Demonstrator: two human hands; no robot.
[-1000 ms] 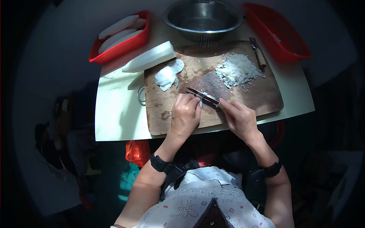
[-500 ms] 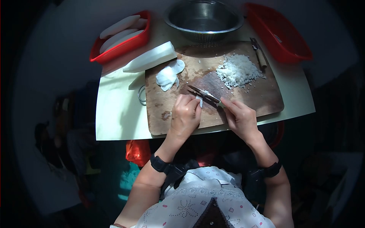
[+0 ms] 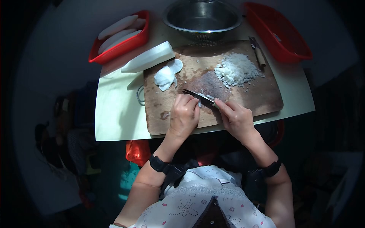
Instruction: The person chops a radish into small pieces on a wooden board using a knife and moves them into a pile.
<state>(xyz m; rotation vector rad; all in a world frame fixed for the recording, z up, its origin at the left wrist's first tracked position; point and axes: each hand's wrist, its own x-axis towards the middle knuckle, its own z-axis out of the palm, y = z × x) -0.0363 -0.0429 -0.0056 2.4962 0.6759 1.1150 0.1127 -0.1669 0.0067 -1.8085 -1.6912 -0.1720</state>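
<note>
Over the front part of the wooden cutting board (image 3: pixel 159 119), my right hand (image 3: pixel 236 117) grips a knife (image 3: pixel 200 95) by its handle, the blade pointing left. My left hand (image 3: pixel 184 114) is closed in a pinch on a small white piece (image 3: pixel 200 102) right beside the blade. White slices (image 3: pixel 165 78) lie at the board's left, with a large peeled white radish (image 3: pixel 149 59) behind them, partly over the board's edge. A heap of chopped white bits (image 3: pixel 236 70) sits at the right of the board.
A peeler-like tool (image 3: pixel 259 56) rests on the board's back right corner. Behind are a metal basin (image 3: pixel 203 30), a red basket with white radishes (image 3: pixel 118 49) and another red basket (image 3: pixel 291 57). A metal ring (image 3: pixel 140 99) lies left of the board.
The knife and my right hand have shifted slightly left, and the blade lies closer to my left fingers. My left hand keeps its pinch.
</note>
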